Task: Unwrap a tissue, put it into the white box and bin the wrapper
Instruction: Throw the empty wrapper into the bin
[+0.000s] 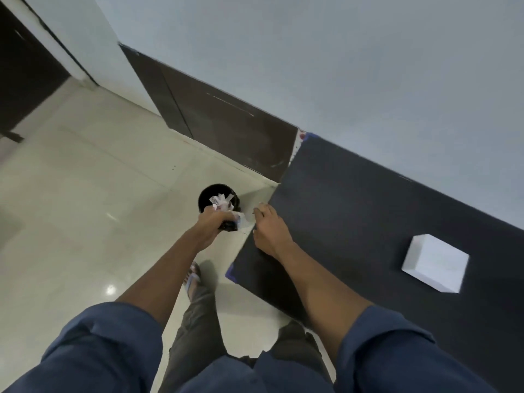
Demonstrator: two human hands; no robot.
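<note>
bin (208,195): wrappers inside | left hand (213,222) fingers grasping wrapper (237,218) | right hand (269,229) released

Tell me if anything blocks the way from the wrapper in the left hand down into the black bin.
Nothing visible does. The left hand holds the crumpled wrapper right at the near rim of the open black bin, which already has crumpled wrappers inside. The right hand rests apart on the dark table edge.
</note>
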